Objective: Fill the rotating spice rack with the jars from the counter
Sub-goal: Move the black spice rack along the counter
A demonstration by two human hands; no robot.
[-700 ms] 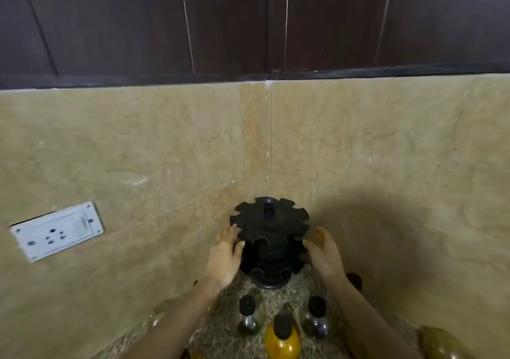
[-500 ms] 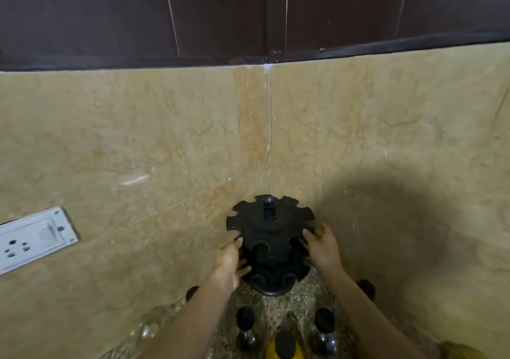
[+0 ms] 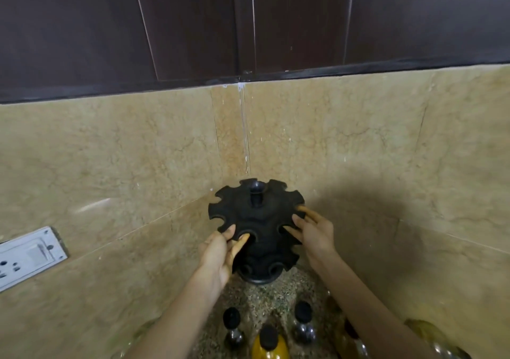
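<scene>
A black rotating spice rack (image 3: 255, 220) with notched tiers and a centre post stands in the corner of the speckled counter (image 3: 265, 300); its slots hold nothing. My left hand (image 3: 220, 251) grips the front left edge of the top tier, fingers in the notches. My right hand (image 3: 310, 229) holds the right edge of the same tier. Near the bottom edge stand a yellow jar with a black cap (image 3: 269, 345) and two clear jars with black caps (image 3: 233, 328) (image 3: 303, 325). Another yellowish jar (image 3: 430, 336) shows at the bottom right, partly cut off.
Beige marble walls meet in a corner right behind the rack. A white wall socket (image 3: 27, 253) sits on the left wall. Dark wooden cabinets (image 3: 248, 27) hang overhead. More jars lie half hidden under my forearms.
Both hands have climbed from the rack's sides to the rim of its top tier. The camera has moved closer and tilted, so the socket slid left.
</scene>
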